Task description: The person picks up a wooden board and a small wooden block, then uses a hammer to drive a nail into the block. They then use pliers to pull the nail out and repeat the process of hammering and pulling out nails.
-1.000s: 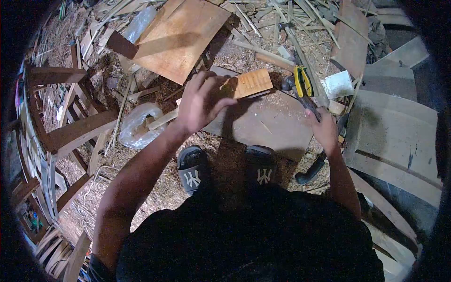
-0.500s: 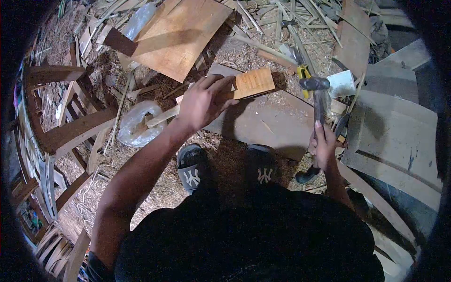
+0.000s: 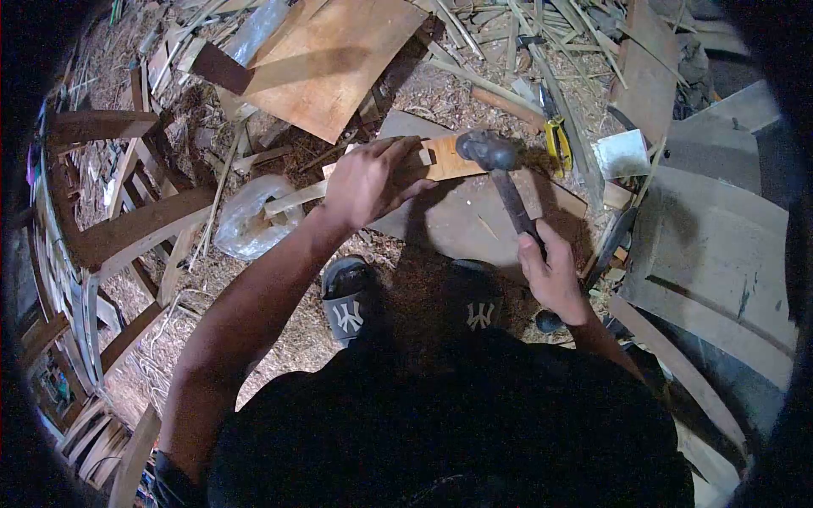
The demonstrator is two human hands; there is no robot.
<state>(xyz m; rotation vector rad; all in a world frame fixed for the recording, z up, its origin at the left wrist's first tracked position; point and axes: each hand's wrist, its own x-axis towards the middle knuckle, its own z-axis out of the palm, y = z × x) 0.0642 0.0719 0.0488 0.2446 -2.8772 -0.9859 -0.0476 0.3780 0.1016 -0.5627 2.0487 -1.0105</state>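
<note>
My right hand (image 3: pixel 550 267) is wrapped around the handle of a hammer (image 3: pixel 514 203). The dark hammer head overlaps the right end of a light orange-brown wooden block (image 3: pixel 446 162) in this view. My left hand (image 3: pixel 373 179) grips that block from above, fingers over its far side and thumb along the near edge. A small pale wood piece shows just by its fingertips. Beneath the block lies a flat wooden board (image 3: pixel 461 216) on the ground. A narrow strip of wood (image 3: pixel 296 200) sticks out to the left of my left wrist.
A clear plastic bag (image 3: pixel 254 222) lies left of my hand, near curved wooden frames (image 3: pixel 152 227). Yellow-handled pliers (image 3: pixel 558 146) and a white block (image 3: pixel 622 154) are to the right. A plywood sheet (image 3: pixel 330 63) lies ahead. Shavings cover the ground around my sandals (image 3: pixel 345 313).
My right hand has swung the hammer leftward, from beside the pliers to over the block's right end. My left hand stays on the block, almost unmoved.
</note>
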